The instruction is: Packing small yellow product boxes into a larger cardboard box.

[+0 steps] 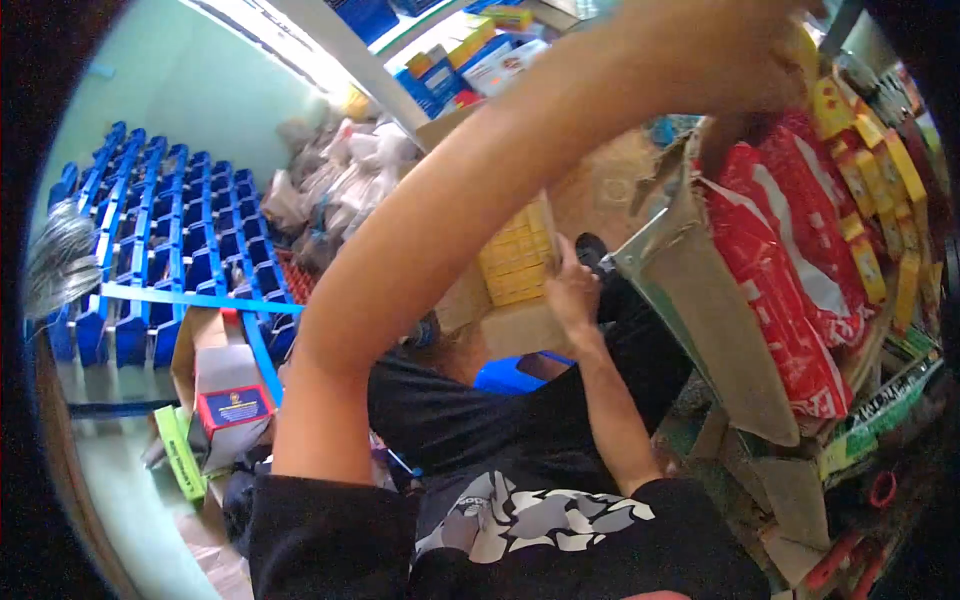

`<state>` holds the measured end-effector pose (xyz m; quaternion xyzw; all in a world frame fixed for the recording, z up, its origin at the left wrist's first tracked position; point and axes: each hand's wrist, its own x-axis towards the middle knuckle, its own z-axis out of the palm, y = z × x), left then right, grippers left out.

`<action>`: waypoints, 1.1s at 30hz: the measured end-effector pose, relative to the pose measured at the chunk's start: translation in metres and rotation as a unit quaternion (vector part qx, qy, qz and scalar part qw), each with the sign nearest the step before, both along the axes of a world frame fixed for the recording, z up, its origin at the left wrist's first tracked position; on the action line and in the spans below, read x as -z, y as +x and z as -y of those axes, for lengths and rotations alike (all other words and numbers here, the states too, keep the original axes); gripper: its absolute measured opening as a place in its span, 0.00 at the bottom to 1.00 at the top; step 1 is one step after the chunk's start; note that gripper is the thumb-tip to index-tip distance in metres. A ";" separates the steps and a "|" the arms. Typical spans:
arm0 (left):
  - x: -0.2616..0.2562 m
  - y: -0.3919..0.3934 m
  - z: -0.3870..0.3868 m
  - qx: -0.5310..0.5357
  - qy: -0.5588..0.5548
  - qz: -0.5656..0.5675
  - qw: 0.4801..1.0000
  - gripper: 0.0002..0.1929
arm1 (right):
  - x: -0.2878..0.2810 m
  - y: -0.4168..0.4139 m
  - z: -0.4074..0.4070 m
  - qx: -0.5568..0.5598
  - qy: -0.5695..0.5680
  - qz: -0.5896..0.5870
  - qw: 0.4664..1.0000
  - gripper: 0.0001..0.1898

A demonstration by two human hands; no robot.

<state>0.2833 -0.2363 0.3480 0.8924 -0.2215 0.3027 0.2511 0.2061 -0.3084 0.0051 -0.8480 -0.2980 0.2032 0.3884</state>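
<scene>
My left arm reaches across the view to the upper right. There my left hand [784, 64], blurred and partly cut off by dark shadow, is beside a stack of small yellow boxes [832, 109]; its fingers and anything in them cannot be made out. Lower, in front of my lap, my right hand [574, 292] grips the side wall of an open cardboard box [517, 330]. Rows of small yellow boxes [517, 255] fill this box. My left forearm hides part of it.
A large cardboard carton [705, 300] and red-and-white plastic packages [787, 262] lie at right. Blue parts bins [157, 247] line the left wall, near bundled plastic bags [352, 172]. A blue plastic bin [502, 375] is by my legs. Shelves with boxes [450, 75] stand ahead.
</scene>
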 end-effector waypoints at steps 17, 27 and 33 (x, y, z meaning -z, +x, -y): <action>0.279 -0.161 -0.155 -0.505 -0.165 -0.122 0.839 0.16 | -0.007 -0.023 -0.020 -0.007 0.006 -0.021 1.000 0.22; 0.278 -0.157 -0.153 -0.580 -0.042 -0.185 0.792 0.12 | -0.004 -0.017 -0.013 -0.037 -0.009 0.008 0.999 0.23; 0.297 -0.168 -0.163 -0.582 -0.018 -0.203 0.787 0.10 | -0.003 -0.017 -0.013 -0.007 0.026 -0.022 0.999 0.24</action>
